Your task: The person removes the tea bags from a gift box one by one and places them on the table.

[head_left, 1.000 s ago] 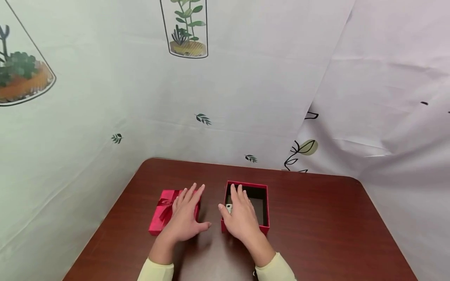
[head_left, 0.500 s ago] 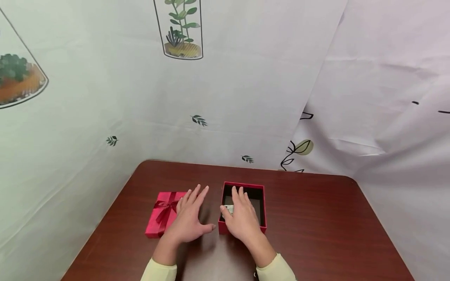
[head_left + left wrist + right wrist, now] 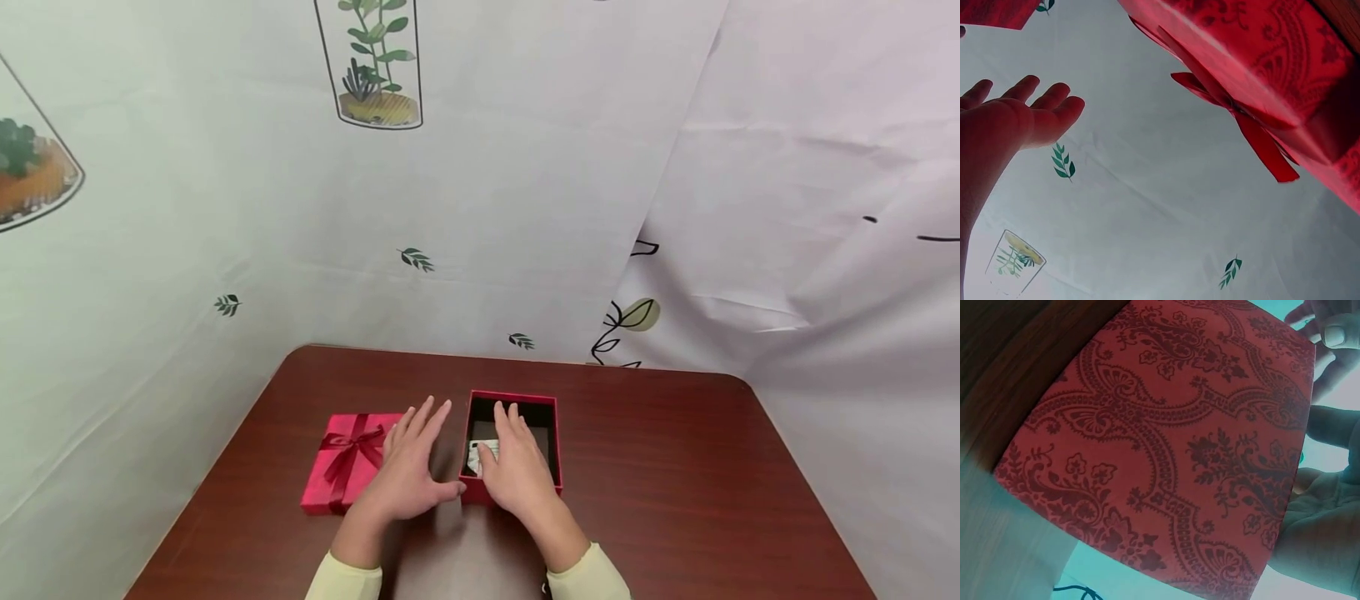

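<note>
An open red box [image 3: 547, 397] with a dark inside stands mid-table, and its patterned outer wall [image 3: 1166, 444] fills much of the right wrist view. My right hand [image 3: 517, 467] is over the box, fingers spread and holding nothing. A small white piece with dark print [image 3: 474, 457] lies in the box near my right thumb, partly covered by it. To the left sits the red lid [image 3: 318, 483], tied with a dark red ribbon bow [image 3: 347, 450]. My left hand [image 3: 411, 471] overlaps the lid's right side, its fingers extended and its thumb near the box's front left corner.
The brown wooden table [image 3: 660, 483] extends to the right of the box and in front of both hands. A pale cloth backdrop [image 3: 480, 183] with printed plants hangs behind and at both sides.
The head view has shifted, so the box and lid appear slightly further left. Both hands sit a little more to the right relative to them, and more of the white piece shows.
</note>
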### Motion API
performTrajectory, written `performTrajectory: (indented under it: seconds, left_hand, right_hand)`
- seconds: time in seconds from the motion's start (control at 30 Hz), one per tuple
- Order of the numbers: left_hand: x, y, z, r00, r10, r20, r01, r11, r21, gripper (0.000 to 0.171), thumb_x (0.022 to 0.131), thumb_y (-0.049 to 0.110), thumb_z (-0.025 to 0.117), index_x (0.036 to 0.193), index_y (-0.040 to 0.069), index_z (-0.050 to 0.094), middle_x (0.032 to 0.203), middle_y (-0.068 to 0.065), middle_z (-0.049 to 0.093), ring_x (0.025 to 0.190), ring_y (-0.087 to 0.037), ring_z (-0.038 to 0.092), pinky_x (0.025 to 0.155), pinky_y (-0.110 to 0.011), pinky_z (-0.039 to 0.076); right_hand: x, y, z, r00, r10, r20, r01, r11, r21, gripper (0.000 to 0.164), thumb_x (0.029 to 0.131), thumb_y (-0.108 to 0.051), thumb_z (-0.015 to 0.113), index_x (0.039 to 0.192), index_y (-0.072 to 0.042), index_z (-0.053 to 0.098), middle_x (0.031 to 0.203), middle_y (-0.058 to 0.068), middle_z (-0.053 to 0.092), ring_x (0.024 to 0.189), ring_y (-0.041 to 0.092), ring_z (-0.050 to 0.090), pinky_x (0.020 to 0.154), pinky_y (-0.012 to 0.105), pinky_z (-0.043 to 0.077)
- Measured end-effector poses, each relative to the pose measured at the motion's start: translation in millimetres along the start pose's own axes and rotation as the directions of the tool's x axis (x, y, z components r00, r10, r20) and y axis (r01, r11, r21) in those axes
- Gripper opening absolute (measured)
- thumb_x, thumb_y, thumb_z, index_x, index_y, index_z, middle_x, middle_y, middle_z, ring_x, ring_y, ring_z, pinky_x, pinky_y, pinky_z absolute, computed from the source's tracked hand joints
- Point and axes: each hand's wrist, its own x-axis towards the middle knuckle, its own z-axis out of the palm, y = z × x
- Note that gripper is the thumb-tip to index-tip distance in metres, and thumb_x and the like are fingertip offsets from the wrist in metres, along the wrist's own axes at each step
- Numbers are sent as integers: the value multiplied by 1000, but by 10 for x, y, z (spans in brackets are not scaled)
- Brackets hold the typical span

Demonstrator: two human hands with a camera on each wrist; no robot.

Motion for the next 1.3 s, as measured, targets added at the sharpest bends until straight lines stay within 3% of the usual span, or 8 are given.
performTrajectory:
  seconds: [0.27, 0.53, 0.7, 1.03, 1.3]
  left_hand:
    - [30, 7, 28, 1000, 14, -8, -14, 1000, -10, 118, 65, 34, 91, 161, 21, 22, 164, -11, 17, 146, -40, 12, 109, -69, 9]
    - [71, 32, 79, 1000, 21, -6, -21, 1000, -20, 117, 66, 33, 90, 161, 21, 23, 163, -13, 18, 146, -42, 15, 108, -71, 11]
    - [97, 66, 141, 1000, 21, 5, -21, 999, -32, 117, 66, 33, 90, 161, 21, 23, 163, -14, 20, 145, -43, 17, 108, -71, 14]
    - [117, 102, 253, 1000, 4, 12, -3, 995, -96, 117, 64, 30, 91, 160, 20, 25, 162, -13, 21, 145, -41, 18, 107, -71, 16]
    - [137, 88, 337, 999, 37, 5, -36, 991, -126, 115, 66, 30, 90, 160, 17, 25, 162, -14, 22, 144, -41, 21, 105, -73, 19]
  right_hand:
    - [-5, -10, -1, 1000, -8, -1, 8, 1000, 17, 66, 95, -16, 66, 153, -2, 37, 156, 25, 32, 133, 44, 43, 100, 60, 40]
    - [4, 3, -8, 1000, 15, 23, -16, 1000, 21, 66, 93, -10, 69, 152, -3, 40, 153, 25, 36, 130, 46, 46, 96, 64, 41]
    - [29, 11, -18, 999, 18, 46, -20, 999, 30, 62, 92, -6, 69, 148, 0, 45, 147, 26, 45, 130, 41, 48, 98, 57, 43]
    - [54, 31, -22, 995, 64, 76, -64, 998, -2, 56, 89, -7, 72, 141, 2, 53, 136, 24, 57, 125, 39, 53, 98, 55, 45]
    - [89, 70, -21, 992, 79, 98, -78, 997, -20, 53, 88, -8, 74, 136, 4, 57, 127, 22, 62, 116, 37, 60, 93, 54, 49]
